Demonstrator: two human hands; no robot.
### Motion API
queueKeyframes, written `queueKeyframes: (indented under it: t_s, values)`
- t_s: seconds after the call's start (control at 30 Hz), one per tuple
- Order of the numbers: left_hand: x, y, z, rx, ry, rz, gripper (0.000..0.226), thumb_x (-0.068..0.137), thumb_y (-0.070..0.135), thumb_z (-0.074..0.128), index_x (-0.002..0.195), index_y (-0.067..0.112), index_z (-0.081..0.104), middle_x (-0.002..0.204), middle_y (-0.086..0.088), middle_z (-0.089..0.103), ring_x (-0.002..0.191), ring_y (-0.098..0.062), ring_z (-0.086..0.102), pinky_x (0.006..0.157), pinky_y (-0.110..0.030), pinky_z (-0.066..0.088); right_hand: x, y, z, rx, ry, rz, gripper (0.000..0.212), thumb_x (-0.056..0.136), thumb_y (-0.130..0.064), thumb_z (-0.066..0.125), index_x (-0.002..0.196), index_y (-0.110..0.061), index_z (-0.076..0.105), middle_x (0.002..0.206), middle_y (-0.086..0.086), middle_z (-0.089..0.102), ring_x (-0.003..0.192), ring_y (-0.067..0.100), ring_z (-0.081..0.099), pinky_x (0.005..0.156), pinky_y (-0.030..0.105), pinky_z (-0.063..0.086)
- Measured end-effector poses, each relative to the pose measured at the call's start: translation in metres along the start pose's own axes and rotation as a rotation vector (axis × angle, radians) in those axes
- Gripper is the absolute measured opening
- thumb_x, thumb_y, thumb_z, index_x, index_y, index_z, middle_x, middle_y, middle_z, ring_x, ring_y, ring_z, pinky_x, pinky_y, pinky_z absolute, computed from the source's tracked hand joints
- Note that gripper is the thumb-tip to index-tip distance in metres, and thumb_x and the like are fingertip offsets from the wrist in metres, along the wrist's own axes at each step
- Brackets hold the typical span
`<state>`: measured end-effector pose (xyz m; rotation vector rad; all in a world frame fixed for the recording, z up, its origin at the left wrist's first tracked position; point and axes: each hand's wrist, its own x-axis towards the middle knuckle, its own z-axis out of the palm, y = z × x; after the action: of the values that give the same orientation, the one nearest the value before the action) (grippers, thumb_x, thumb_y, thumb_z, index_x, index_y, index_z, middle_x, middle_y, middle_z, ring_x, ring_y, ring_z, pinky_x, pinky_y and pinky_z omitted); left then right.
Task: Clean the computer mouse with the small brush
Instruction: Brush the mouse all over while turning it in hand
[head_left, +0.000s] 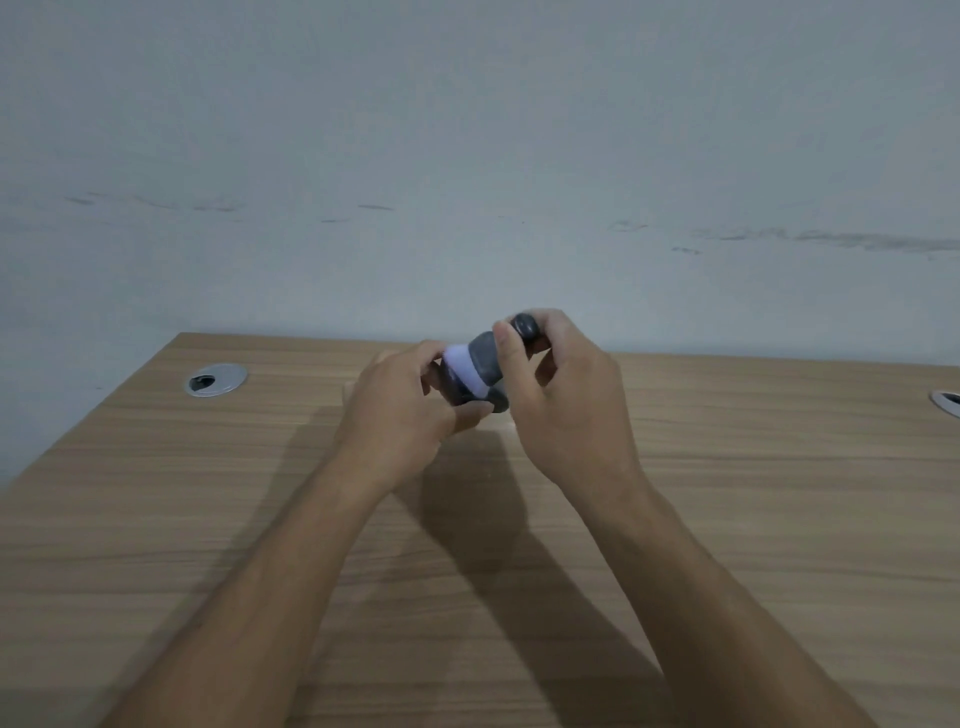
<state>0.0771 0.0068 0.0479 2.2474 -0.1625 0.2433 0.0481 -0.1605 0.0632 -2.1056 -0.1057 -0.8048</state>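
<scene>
Left hand (400, 410): fingers closed around dark mouse (460, 389), above desk's (208, 519) far edge.
Right hand (561, 395): gripping small brush (480, 364), white bristles against mouse.

A dark computer mouse (462, 392) is gripped in the left hand (400, 410) above a wooden desk (208, 519). A small grey brush (485, 364) is clasped in the right hand (566, 395), its pale bristles pressed against the mouse. Two metal cable grommets (215, 380) are set into the desk, before a grey scuffed wall (467, 156).
</scene>
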Motion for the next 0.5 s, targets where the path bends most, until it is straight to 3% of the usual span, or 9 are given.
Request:
queueKeyframes:
  t_s: [0.13,0.27,0.33,0.43,0.5]
  values:
    - [-0.004,0.003,-0.003,-0.014,0.029,0.043,0.054,0.064,0.062,0.08,0.115,0.045,0.076,0.103,0.014,0.077,0.102,-0.013,0.069,0.098,-0.052,0.058,0.003,0.025,-0.002,-0.072,0.041,0.094,0.019,0.106,-0.038,0.063,0.107,-0.021,0.071,0.078,-0.013,0.063,0.069,0.004,0.058,0.064,0.004,0.037]
    - [-0.003,0.002,-0.002,0.087,0.041,0.041,0.05,0.078,0.053,0.091,0.124,0.046,0.074,0.096,0.022,0.064,0.108,-0.014,0.063,0.107,-0.046,0.045,0.004,0.019,-0.007,-0.025,0.047,0.106,0.017,0.107,-0.039,0.062,0.105,-0.023,0.069,0.076,-0.013,0.062,0.069,0.0,0.058,0.062,0.007,0.039]
    - [-0.002,0.001,0.001,0.132,0.06,0.045,0.04,0.08,0.049,0.094,0.114,0.046,0.073,0.09,0.025,0.058,0.108,-0.016,0.061,0.102,-0.044,0.044,0.003,0.005,-0.004,0.018,0.028,0.047,0.018,0.108,-0.04,0.062,0.105,-0.024,0.069,0.073,-0.014,0.061,0.067,0.002,0.058,0.061,0.009,0.039]
    - [-0.001,-0.002,0.0,0.057,0.082,0.057,0.029,0.077,0.045,0.097,0.082,0.043,0.069,0.087,0.023,0.069,0.098,-0.009,0.068,0.095,-0.041,0.046,-0.003,-0.002,0.005,0.024,-0.011,-0.017,0.018,0.107,-0.038,0.064,0.105,-0.022,0.07,0.072,-0.015,0.06,0.066,0.004,0.057,0.062,0.011,0.036]
    - [-0.002,-0.001,-0.003,0.046,0.089,0.096,0.024,0.076,0.047,0.094,0.085,0.05,0.072,0.087,0.023,0.072,0.097,-0.002,0.066,0.093,-0.041,0.044,-0.003,0.007,0.007,-0.01,0.024,0.007,0.018,0.107,-0.038,0.064,0.106,-0.021,0.071,0.075,-0.013,0.062,0.068,0.007,0.057,0.062,0.012,0.035]
